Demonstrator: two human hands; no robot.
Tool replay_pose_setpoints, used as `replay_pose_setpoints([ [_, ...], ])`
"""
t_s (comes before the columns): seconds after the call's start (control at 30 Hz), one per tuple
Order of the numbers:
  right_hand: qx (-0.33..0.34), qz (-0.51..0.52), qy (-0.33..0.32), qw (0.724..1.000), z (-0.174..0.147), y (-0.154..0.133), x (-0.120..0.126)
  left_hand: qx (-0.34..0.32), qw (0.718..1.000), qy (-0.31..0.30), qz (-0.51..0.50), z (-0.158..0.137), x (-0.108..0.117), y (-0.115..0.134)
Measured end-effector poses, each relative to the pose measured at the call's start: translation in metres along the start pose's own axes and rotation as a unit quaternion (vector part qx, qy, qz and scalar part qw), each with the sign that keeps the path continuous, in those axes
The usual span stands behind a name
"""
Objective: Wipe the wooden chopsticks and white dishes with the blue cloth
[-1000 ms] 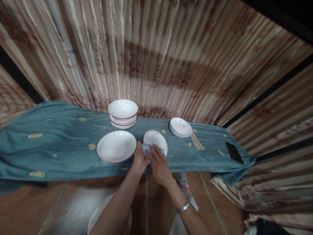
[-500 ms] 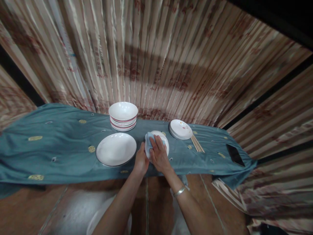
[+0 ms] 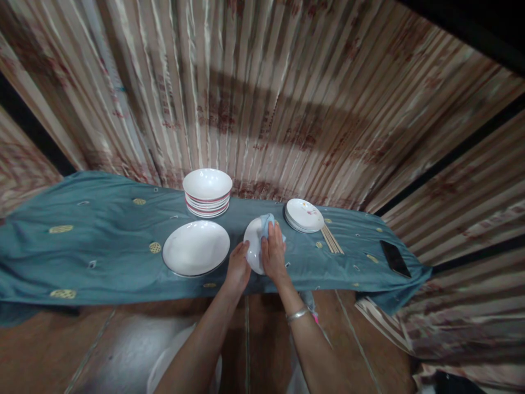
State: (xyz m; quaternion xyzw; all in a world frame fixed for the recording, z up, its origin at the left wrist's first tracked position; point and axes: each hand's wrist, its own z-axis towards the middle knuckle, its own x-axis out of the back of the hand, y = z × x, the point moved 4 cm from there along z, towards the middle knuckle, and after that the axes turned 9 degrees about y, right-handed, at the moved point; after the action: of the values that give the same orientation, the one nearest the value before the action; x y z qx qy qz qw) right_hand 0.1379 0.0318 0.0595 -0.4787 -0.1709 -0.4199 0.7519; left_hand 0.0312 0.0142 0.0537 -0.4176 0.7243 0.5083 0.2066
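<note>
My left hand (image 3: 238, 266) grips the left edge of a small white plate (image 3: 253, 246), thumb over its face. The plate is tilted up above the front of the table. A light blue cloth (image 3: 266, 221) lies between the plate's right side and my right hand (image 3: 274, 251), whose fingers press it against the plate. To the left of my hands lies a large white oval plate (image 3: 196, 248). A stack of white bowls with red rims (image 3: 207, 189) stands behind it.
Small plates (image 3: 304, 215) are stacked at the back right, with wooden chopsticks (image 3: 332, 239) beside them. A black phone (image 3: 394, 258) lies near the right end. A green patterned cloth (image 3: 110, 241) covers the table, and a pleated curtain (image 3: 246, 98) hangs behind.
My right hand and the blue cloth have slid to the plate's right edge, uncovering its left part. The plate is tilted differently, still in my left hand.
</note>
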Motion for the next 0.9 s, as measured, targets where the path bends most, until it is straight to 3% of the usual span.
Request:
replay_pose_setpoints([
  [0.37, -0.032, 0.013, 0.080, 0.996, -0.024, 0.036, -0.001, -0.005, 1.000, 0.013, -0.002, -0.002, -0.005, -0.002],
  [0.53, -0.085, 0.052, 0.103, 0.990, -0.034, 0.040, 0.001, -0.022, 1.000, 0.007, 0.011, -0.006, -0.012, -0.002],
  [0.77, -0.171, 0.132, 0.128, 0.968, -0.037, 0.045, 0.007, -0.096, 0.991, -0.003, 0.092, -0.015, -0.023, -0.002],
  [0.9, -0.244, 0.174, 0.130, 0.945, -0.041, 0.053, 0.007, -0.158, 0.966, -0.036, 0.201, -0.019, -0.028, -0.005],
])
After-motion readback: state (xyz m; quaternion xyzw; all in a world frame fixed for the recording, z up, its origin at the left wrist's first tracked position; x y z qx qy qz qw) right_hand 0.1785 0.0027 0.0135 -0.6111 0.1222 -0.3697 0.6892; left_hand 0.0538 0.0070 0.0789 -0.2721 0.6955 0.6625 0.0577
